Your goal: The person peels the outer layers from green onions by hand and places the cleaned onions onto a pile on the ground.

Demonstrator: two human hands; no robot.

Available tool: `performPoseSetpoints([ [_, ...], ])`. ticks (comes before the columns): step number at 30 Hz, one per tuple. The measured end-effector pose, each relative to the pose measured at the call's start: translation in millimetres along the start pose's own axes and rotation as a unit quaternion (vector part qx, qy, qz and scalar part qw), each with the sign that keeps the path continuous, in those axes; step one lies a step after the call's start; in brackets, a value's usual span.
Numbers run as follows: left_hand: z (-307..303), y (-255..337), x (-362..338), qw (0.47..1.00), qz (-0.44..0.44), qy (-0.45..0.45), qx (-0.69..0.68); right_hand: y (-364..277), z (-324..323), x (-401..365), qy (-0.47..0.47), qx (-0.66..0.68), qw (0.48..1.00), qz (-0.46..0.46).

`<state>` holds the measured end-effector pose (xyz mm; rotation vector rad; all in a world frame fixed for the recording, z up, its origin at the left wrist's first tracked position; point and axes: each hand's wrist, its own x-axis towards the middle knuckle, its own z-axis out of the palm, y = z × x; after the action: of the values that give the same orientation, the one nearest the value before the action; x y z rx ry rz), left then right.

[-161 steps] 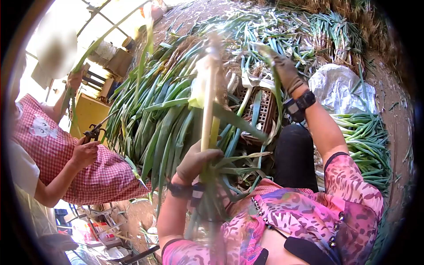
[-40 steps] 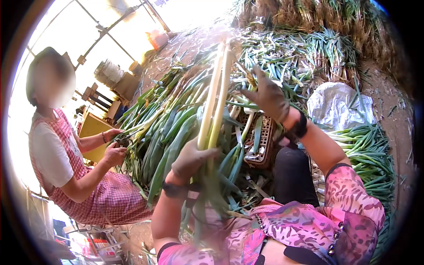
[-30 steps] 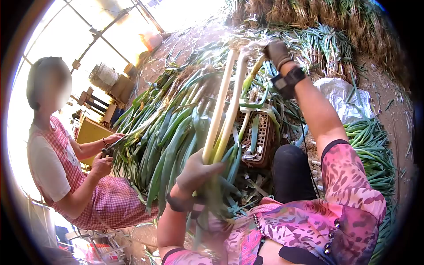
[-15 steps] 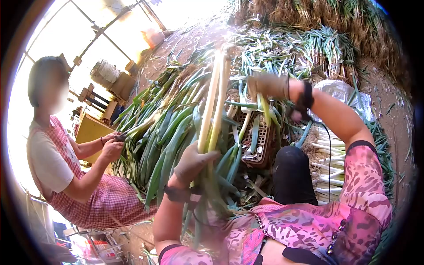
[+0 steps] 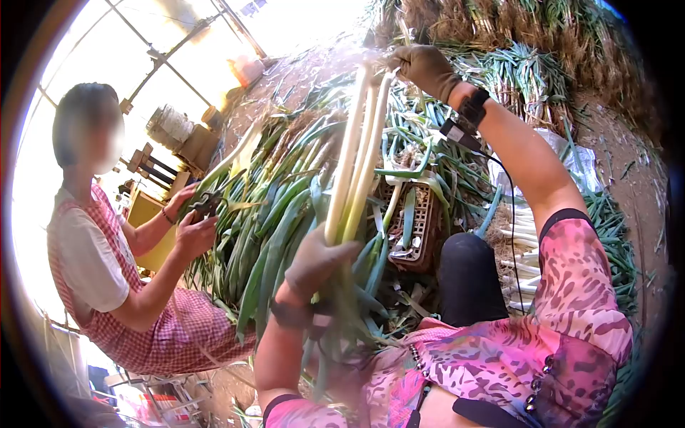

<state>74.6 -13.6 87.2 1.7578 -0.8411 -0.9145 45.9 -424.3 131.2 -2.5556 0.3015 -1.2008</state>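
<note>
Gloved, my left hand (image 5: 319, 262) is wrapped round a few long green onions (image 5: 362, 150), with their white stalks upright and the green leaves hanging below the fist. At the root ends up top, my right hand (image 5: 424, 68), also gloved, has its fingers pinched together; what lies between them is too small to make out. Below that hand, a brown plastic crate (image 5: 421, 232) has leaves and peelings on it. A large heap of green onions (image 5: 278, 200) lies left of the held stalks.
At the left a co-worker (image 5: 93, 235) in a checked apron holds dark clippers (image 5: 207, 205) and an onion. White trimmed stalks (image 5: 524, 250) lie right of my knee (image 5: 469, 274). Rooted bundles (image 5: 499, 21) are stacked at the back, near a white bag (image 5: 549, 160).
My right hand has moved up and left to the tops of the stalks. The held stalks are spread wider, showing one more. The co-worker's hands and clippers have risen slightly.
</note>
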Motion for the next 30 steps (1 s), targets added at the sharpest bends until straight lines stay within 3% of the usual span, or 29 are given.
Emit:
performPoseSetpoints([
  [2, -2, 16, 4, 1.000, -0.004, 0.001, -0.001, 6, 0, 9, 0.060, -0.041, 0.997, 0.013],
  [5, -3, 18, 5, 1.000, 0.008, -0.017, 0.023, 41, -28, 30, 0.205, 0.036, 0.971, 0.118],
  [7, -9, 3, 3, 0.998, 0.018, -0.021, 0.048, 67, -57, 47, 0.184, -0.168, 0.962, 0.110],
  [9, -9, 6, 4, 0.998, 0.013, -0.021, 0.050, 4, -71, 37, 0.049, -0.172, 0.978, -0.108],
  [10, -9, 8, 11, 0.999, 0.026, -0.030, 0.024, -37, -59, 23, 0.123, -0.143, 0.933, -0.308],
  [11, -10, 11, 20, 0.998, 0.044, -0.033, 0.028, -72, -48, 4, 0.067, -0.149, 0.904, -0.394],
  [13, -2, 44, 30, 0.997, 0.031, -0.052, 0.052, -117, -23, -29, -0.069, -0.222, 0.854, -0.465],
  [15, 5, 64, 42, 0.993, 0.059, -0.084, 0.059, -130, -25, -36, -0.097, -0.236, 0.833, -0.491],
  [17, 13, 80, 46, 0.987, 0.122, -0.096, 0.032, -126, -56, -27, -0.102, -0.231, 0.862, -0.439],
  [18, 15, 81, 45, 0.982, 0.153, -0.080, 0.077, -122, -69, -20, -0.049, -0.232, 0.846, -0.478],
  [20, 18, 81, 43, 0.962, 0.213, -0.051, 0.164, -114, -94, -20, -0.045, -0.245, 0.853, -0.458],
  [23, 24, 75, 45, 0.903, 0.180, 0.061, 0.386, -86, -134, -27, -0.055, -0.277, 0.872, -0.400],
  [27, 14, 19, 88, 0.799, 0.180, 0.255, 0.515, -17, -197, -57, -0.056, -0.330, 0.906, -0.259],
  [29, -13, -19, 109, 0.796, 0.137, 0.283, 0.517, 33, -241, -83, -0.046, -0.362, 0.919, -0.147],
  [30, -34, -49, 118, 0.798, 0.158, 0.276, 0.511, 60, -266, -103, -0.040, -0.378, 0.922, -0.075],
])
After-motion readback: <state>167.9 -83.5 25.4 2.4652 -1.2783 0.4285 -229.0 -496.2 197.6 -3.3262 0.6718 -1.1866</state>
